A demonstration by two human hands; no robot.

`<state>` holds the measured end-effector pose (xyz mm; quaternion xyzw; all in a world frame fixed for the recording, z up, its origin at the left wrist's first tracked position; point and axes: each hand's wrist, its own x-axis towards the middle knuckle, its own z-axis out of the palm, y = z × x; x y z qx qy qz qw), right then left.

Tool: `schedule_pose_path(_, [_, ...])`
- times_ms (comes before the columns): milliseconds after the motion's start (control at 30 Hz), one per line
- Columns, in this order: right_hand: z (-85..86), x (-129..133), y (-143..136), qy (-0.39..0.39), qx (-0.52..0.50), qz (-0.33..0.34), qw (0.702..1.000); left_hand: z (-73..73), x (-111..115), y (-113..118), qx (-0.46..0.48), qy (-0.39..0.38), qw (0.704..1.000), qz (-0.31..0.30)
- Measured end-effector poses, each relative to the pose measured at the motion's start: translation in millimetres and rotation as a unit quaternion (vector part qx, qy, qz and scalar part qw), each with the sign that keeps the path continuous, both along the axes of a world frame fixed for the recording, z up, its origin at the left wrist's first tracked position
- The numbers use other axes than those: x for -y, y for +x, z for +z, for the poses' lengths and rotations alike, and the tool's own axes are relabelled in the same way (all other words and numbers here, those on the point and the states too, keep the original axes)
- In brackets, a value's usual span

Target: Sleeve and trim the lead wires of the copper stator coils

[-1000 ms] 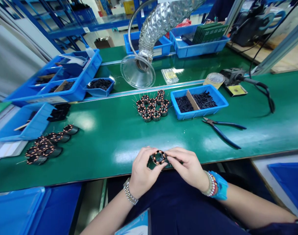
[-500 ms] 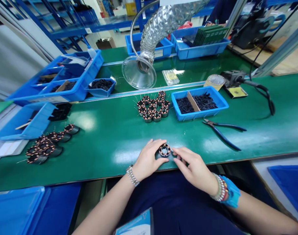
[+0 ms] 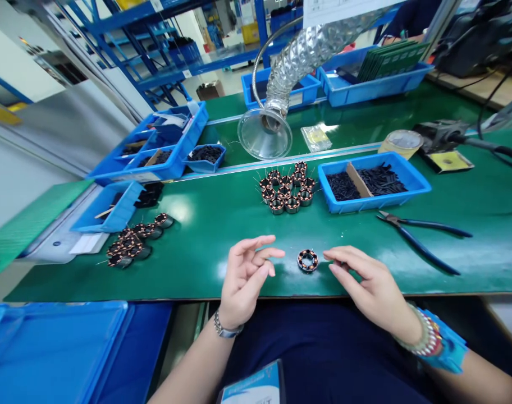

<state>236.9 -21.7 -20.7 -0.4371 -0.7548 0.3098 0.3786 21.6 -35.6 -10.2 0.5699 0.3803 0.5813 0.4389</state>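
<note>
Head view: your left hand (image 3: 244,276) and right hand (image 3: 368,283) hang open, holding nothing, either side of the stator (image 3: 307,260) lying flat on the mat (image 3: 205,224). It looks small, stiff, with delicate copper windings; grip its outer rim.

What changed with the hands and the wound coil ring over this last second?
Both hands let go: the coil ring now sits alone on the green mat, left hand and right hand drawn apart, open. The ring cluster, blue tray and pliers kept their places.
</note>
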Motion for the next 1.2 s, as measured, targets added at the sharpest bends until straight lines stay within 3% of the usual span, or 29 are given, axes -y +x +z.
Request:
schedule_pose_path(233, [4.7,4.2,-2.1,0.019,0.003,0.020,1.000,3.5,5.5,2.8,0.026,0.015,0.999,-0.037])
schedule_pose_path(600, [10.6,5.8,-5.5,0.061,-0.003,0.028,0.998,8.0,2.7,5.4,0.199,-0.085,0.973,-0.079])
schedule_pose_path(1200, [10.1,10.9,-10.7,0.067,0.004,0.039,0.997,2.3,7.4,6.2,0.151,-0.046,0.981,-0.115])
